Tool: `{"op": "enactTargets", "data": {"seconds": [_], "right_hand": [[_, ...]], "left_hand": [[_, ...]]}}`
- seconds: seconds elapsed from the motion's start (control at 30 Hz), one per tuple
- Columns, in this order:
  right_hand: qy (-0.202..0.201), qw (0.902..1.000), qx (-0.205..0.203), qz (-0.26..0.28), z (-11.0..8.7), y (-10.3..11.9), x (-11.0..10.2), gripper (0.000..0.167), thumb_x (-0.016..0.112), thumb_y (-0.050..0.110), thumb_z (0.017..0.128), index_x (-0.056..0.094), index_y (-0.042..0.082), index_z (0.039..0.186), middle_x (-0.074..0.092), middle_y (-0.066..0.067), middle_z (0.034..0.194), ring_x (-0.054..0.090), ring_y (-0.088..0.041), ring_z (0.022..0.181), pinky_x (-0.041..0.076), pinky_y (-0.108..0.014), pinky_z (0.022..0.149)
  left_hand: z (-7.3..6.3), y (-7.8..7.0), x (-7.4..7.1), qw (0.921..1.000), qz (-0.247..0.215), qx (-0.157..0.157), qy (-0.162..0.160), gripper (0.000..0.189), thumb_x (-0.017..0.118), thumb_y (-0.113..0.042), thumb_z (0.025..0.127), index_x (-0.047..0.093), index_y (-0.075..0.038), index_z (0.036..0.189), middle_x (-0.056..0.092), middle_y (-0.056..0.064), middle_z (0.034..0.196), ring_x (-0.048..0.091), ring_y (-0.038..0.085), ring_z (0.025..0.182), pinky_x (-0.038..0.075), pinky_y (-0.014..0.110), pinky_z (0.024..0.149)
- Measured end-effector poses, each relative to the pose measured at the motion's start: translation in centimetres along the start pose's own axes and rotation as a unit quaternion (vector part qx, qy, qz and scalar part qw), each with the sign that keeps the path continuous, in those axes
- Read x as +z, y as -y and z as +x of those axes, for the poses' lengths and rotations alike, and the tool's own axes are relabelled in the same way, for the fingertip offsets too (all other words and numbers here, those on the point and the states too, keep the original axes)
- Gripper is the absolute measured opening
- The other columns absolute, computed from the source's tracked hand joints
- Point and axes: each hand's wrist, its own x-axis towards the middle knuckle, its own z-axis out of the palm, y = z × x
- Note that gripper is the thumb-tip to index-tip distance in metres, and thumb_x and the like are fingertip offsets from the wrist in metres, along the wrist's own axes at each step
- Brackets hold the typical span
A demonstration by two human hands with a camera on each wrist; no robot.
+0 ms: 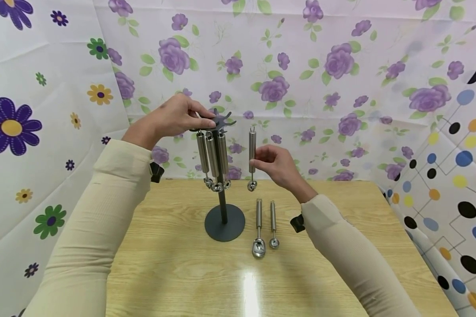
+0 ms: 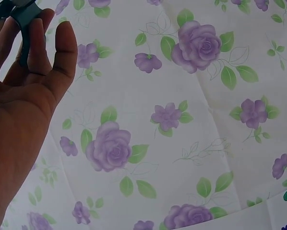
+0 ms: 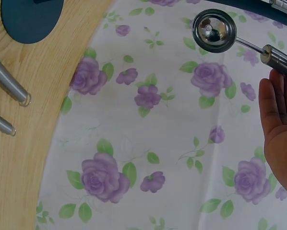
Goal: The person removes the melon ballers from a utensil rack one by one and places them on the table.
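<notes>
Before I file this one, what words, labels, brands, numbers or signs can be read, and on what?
None: no text can be read anywhere.
The held scoop, stand and floral backdrop show no lettering; any tiny stamp on the metal would be too small to read.

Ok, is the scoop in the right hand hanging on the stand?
No, the right hand holds that scoop in the air, apart from the stand.

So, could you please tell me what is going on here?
A person's left hand pinches the top of a dark stand, where at least three metal scoops hang. The right hand holds another scoop beside it, handle up, off the hooks. Two more scoops lie on the table.
</notes>
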Motion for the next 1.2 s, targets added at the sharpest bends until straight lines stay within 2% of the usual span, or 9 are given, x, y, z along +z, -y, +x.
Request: {"op": "enactTargets", "data": {"seconds": [0.27, 0.43, 0.6, 0.87, 1.1, 1.2], "right_hand": [[-0.016, 0.9999, 0.0, -0.007, -1.0, -1.4, -0.6, 0.021, 0.074, 0.015, 0.094, 0.068, 0.002, 0.109, 0.067, -0.011, 0.104, 0.065, -0.022, 0.09, 0.052, -0.032, 0.078], [-0.028, 0.9995, 0.01, -0.006, -1.7, -2.4, -1.0, 0.021, 0.074, 0.015, 0.093, 0.068, 0.002, 0.109, 0.067, -0.011, 0.102, 0.064, -0.021, 0.086, 0.051, -0.027, 0.073], [-0.031, 0.9994, 0.017, -0.002, -2.4, -3.3, -1.3, 0.021, 0.074, 0.014, 0.093, 0.069, 0.002, 0.109, 0.068, -0.011, 0.102, 0.065, -0.021, 0.088, 0.052, -0.028, 0.076], [-0.037, 0.9984, 0.041, -0.01, -3.2, -4.6, -2.1, 0.023, 0.075, 0.015, 0.093, 0.068, 0.001, 0.11, 0.068, -0.012, 0.102, 0.064, -0.023, 0.087, 0.052, -0.028, 0.074], [-0.04, 0.9973, 0.059, -0.02, -4.1, -5.7, -2.6, 0.026, 0.074, 0.018, 0.093, 0.067, 0.002, 0.112, 0.068, -0.012, 0.103, 0.064, -0.022, 0.089, 0.052, -0.029, 0.076], [-0.043, 0.9971, 0.06, -0.017, -4.4, -6.3, -2.6, 0.026, 0.075, 0.018, 0.092, 0.067, 0.002, 0.111, 0.068, -0.011, 0.102, 0.064, -0.022, 0.087, 0.052, -0.029, 0.075]], "left_hand": [[-0.2, 0.1, -0.1, 1.0, 0.009, 0.001, 0.0, 0.03, 0.071, -0.025, 0.096, 0.074, -0.008, 0.121, 0.052, 0.004, 0.063, 0.028, 0.01, 0.051, 0.03, 0.029, 0.053], [-0.3, 0.1, -0.1, 1.0, 0.001, 0.001, -0.002, 0.029, 0.071, -0.024, 0.096, 0.075, -0.008, 0.12, 0.053, 0.005, 0.065, 0.028, 0.009, 0.05, 0.03, 0.027, 0.051], [-0.2, 0.3, 0.0, 1.0, -0.001, -0.002, -0.005, 0.028, 0.071, -0.023, 0.096, 0.075, -0.008, 0.119, 0.051, 0.004, 0.063, 0.027, 0.009, 0.049, 0.029, 0.027, 0.05], [-0.3, 0.1, -0.1, 1.0, 0.0, 0.006, 0.0, 0.03, 0.071, -0.024, 0.096, 0.074, -0.007, 0.12, 0.066, 0.006, 0.079, 0.03, 0.01, 0.054, 0.031, 0.029, 0.054], [-0.2, 0.2, -0.1, 0.9999, -0.001, 0.016, 0.0, 0.028, 0.07, -0.022, 0.096, 0.075, -0.006, 0.12, 0.063, 0.01, 0.076, 0.027, 0.009, 0.049, 0.029, 0.027, 0.05], [-0.1, 0.2, -0.1, 0.9998, 0.0, 0.021, 0.001, 0.028, 0.07, -0.021, 0.097, 0.074, -0.006, 0.12, 0.067, 0.01, 0.087, 0.03, 0.01, 0.052, 0.031, 0.028, 0.052]]}}
